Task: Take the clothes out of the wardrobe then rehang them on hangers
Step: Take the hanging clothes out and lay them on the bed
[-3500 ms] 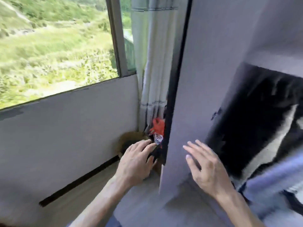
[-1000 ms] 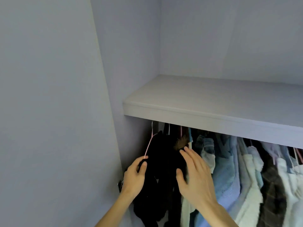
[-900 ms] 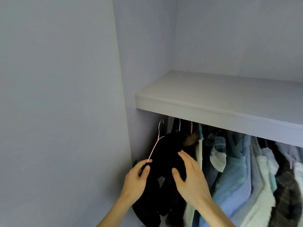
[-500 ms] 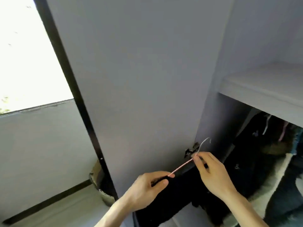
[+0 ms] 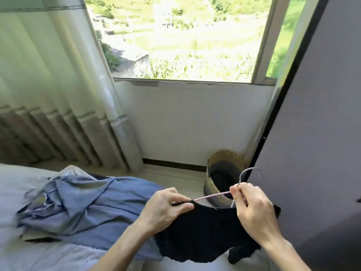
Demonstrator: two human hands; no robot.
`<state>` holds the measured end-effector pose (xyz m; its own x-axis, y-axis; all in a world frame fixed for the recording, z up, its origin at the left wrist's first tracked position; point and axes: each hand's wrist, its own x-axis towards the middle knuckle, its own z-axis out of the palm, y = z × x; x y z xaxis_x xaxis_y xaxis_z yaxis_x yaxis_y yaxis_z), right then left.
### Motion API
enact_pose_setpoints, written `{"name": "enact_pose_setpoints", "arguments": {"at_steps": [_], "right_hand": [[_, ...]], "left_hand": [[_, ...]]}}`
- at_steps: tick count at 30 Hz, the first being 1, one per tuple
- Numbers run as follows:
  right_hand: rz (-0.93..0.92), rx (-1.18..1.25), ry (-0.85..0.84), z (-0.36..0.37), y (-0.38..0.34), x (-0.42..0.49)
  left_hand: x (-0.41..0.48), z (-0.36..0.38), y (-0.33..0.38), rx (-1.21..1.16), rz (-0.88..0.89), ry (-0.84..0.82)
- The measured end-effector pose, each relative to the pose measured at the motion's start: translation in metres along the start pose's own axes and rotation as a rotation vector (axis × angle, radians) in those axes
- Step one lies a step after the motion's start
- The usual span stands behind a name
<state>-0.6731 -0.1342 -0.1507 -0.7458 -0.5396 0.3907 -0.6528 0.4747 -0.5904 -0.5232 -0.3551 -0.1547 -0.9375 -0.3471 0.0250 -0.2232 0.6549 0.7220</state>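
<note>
Above the bed (image 5: 17, 173), with left hand (image 5: 164, 208) pinching black garment (image 5: 205, 231) at its shoulder and right hand (image 5: 254, 209) pinching pink hanger (image 5: 212, 196) under its hook, draw hanger out rightward without snagging.

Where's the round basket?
The woven basket stands on the floor at lower right of the head view, under the window, beside the wardrobe door, behind the right hand.

The wardrobe door (image 5: 312, 133) blocks the right, a basket (image 5: 224, 155) stands ahead, and blue clothes (image 5: 93, 208) cover the bed (image 5: 15, 184) left.
</note>
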Motion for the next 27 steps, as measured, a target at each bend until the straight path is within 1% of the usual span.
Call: {"name": "enact_pose_setpoints", "arguments": {"at_steps": [2, 4, 8, 11, 13, 15, 17, 19, 22, 24, 27], "right_hand": [[-0.068, 0.017, -0.041, 0.027, -0.032, 0.005], [-0.140, 0.023, -0.090, 0.054, -0.062, 0.008], [-0.294, 0.010, -0.216, 0.108, -0.120, -0.001], [-0.491, 0.018, -0.331, 0.154, -0.170, -0.026], [-0.567, 0.050, -0.408, 0.182, -0.205, -0.041], [-0.595, 0.103, -0.485, 0.203, -0.237, -0.050], [-0.601, 0.186, -0.596, 0.220, -0.262, -0.052], [-0.652, 0.246, -0.674, 0.236, -0.280, -0.053], [-0.739, 0.222, -0.699, 0.260, -0.293, -0.052], [-0.735, 0.177, -0.723, 0.277, -0.296, -0.048], [-0.685, 0.121, -0.864, 0.300, -0.300, -0.043]], "left_hand": [[-0.025, -0.025, -0.019, -0.020, -0.065, 0.071], [-0.050, -0.047, -0.036, -0.025, -0.125, 0.099], [-0.107, -0.077, -0.073, -0.040, -0.222, 0.062], [-0.146, -0.091, -0.091, -0.074, -0.309, 0.014], [-0.165, -0.102, -0.100, -0.167, -0.384, 0.052], [-0.187, -0.116, -0.111, -0.236, -0.467, 0.149], [-0.214, -0.129, -0.121, -0.236, -0.551, 0.231], [-0.244, -0.137, -0.129, -0.232, -0.612, 0.291], [-0.283, -0.145, -0.131, -0.228, -0.682, 0.395], [-0.303, -0.151, -0.128, -0.263, -0.711, 0.454], [-0.331, -0.163, -0.121, -0.357, -0.744, 0.465]]}}
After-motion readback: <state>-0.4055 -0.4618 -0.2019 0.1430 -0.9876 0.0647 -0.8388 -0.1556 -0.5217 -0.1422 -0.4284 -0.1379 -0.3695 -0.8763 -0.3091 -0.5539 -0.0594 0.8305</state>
